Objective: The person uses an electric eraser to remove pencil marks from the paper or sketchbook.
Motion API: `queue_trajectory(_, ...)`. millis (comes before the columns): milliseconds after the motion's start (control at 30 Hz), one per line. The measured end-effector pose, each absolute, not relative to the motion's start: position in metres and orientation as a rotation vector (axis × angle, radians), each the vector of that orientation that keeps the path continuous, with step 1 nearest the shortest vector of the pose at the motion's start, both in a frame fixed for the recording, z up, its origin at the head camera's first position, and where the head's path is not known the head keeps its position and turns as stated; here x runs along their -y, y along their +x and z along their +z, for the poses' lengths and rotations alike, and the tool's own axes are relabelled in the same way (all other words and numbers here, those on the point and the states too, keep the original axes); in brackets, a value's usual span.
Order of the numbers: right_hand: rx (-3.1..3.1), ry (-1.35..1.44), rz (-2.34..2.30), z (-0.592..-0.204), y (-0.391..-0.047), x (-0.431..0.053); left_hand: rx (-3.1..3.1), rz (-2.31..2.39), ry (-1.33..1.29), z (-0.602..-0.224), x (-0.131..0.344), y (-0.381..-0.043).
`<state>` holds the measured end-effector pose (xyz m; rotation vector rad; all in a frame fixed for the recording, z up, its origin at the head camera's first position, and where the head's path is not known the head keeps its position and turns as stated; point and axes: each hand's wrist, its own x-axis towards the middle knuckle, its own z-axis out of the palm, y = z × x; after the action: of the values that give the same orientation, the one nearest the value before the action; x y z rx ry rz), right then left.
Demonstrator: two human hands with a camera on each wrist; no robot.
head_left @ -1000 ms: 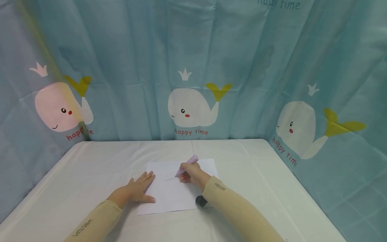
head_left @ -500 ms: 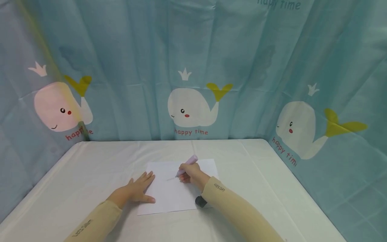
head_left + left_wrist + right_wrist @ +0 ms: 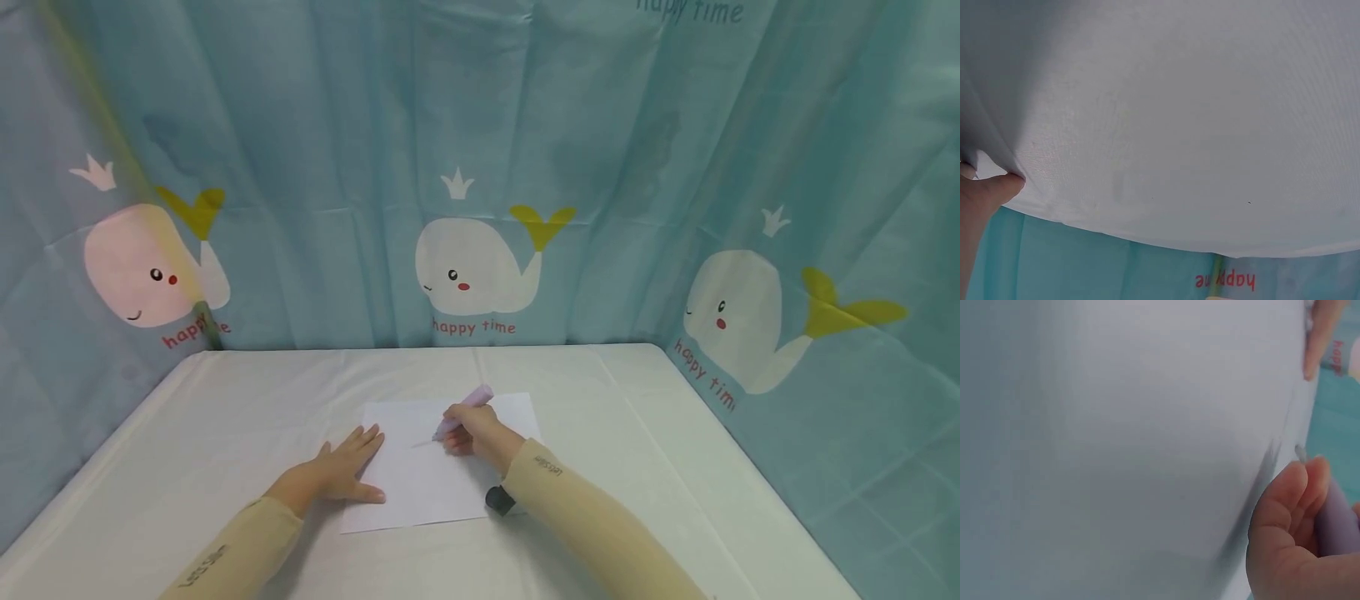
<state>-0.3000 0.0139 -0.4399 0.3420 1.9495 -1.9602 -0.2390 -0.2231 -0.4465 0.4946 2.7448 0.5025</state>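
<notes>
A sheet of white paper (image 3: 420,492) lies on the white-covered table. My right hand (image 3: 472,429) grips a light purple pen (image 3: 477,397), its tip down at the paper near a short faint line (image 3: 422,444). In the right wrist view, fingers curl round the purple barrel (image 3: 1336,522) and the pen's tip shows just past them. My left hand (image 3: 341,468) rests flat with spread fingers over the paper's left edge. In the left wrist view only a bit of that hand (image 3: 988,194) shows at the side.
A dark round object (image 3: 498,500) sits under my right wrist, over the paper's lower right part. White cloth covers the tabletop (image 3: 247,400). A blue curtain (image 3: 337,275) with printed whales hangs behind the table and along its sides.
The pen tip has shifted very slightly to the left along the faint line. My left hand has stayed in place on the paper.
</notes>
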Motion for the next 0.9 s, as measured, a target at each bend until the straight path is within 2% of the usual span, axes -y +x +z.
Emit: queue_trajectory(900,-1.998,0.362,-1.92,-0.4409,-0.2968,-0.0105,-2.732,0.503,0.492,-0.4423,0.2226,-0.2385)
